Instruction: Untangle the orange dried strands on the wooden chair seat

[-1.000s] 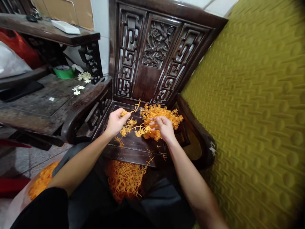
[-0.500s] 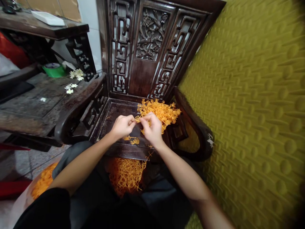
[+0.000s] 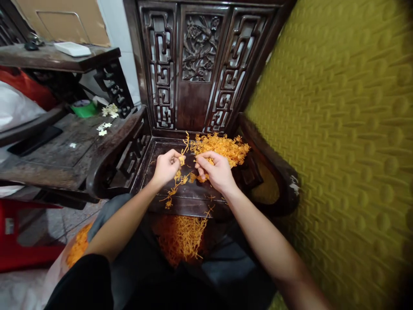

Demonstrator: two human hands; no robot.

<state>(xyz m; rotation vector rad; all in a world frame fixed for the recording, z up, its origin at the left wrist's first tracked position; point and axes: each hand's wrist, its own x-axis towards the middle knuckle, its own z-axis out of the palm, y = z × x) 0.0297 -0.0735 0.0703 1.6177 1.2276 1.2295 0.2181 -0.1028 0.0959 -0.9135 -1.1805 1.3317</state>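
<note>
Over the dark wooden chair seat (image 3: 155,165), my left hand (image 3: 167,167) pinches a thin, branched orange plastic-looking sprig (image 3: 185,148) that sticks up past the fingertips. A little to the right, my right hand (image 3: 217,170) has its thumb and fingers closed together, apart from the left; whatever is in them is too small to make out. Behind the right hand lies a heap of small curly orange pieces (image 3: 230,148) on the seat. Loose orange strands (image 3: 176,187) lie below and between the hands.
Below the seat's front edge sits a mass of thin orange sticks (image 3: 182,237). A bag of orange pieces (image 3: 79,247) stands at lower left. Left are a wooden side seat with green tape (image 3: 84,108) and pale flower-shaped bits (image 3: 102,128), and a red stool (image 3: 19,232). A yellow textured wall (image 3: 348,129) borders the right.
My hands have moved apart; before, they met at one orange piece. An orange sprig now stands up from the left hand, and more strands lie on the seat. The view has shifted left.
</note>
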